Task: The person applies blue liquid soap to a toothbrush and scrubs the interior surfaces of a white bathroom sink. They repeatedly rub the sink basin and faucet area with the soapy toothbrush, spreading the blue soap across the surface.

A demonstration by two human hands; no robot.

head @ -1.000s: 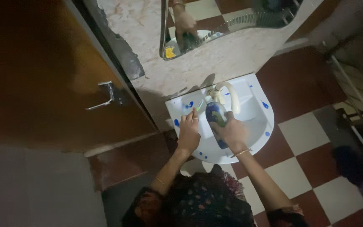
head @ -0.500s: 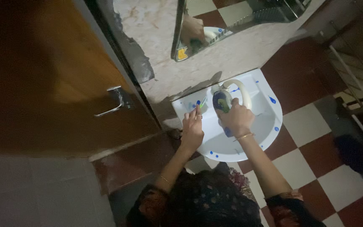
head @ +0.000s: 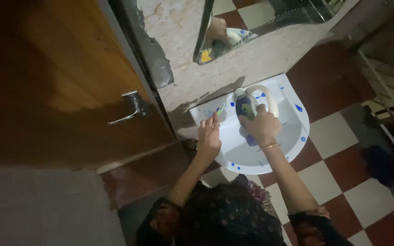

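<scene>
Over the white basin (head: pixel 292 136), the right hand (head: pixel 261 127) is clenched around a dark blue bottle (head: pixel 246 109), its fingers wrapped about the body, with the bottle's top lying against the pale curved tap (head: pixel 270 96). To the left, the left hand (head: pixel 209 136) pinches a small green-and-blue toothbrush (head: pixel 220 109) at the basin's far left rim. A wooden door (head: pixel 69 82) with a metal handle (head: pixel 131 107) stands further left. A mirror (head: pixel 251 23) hangs on the far wall.
</scene>
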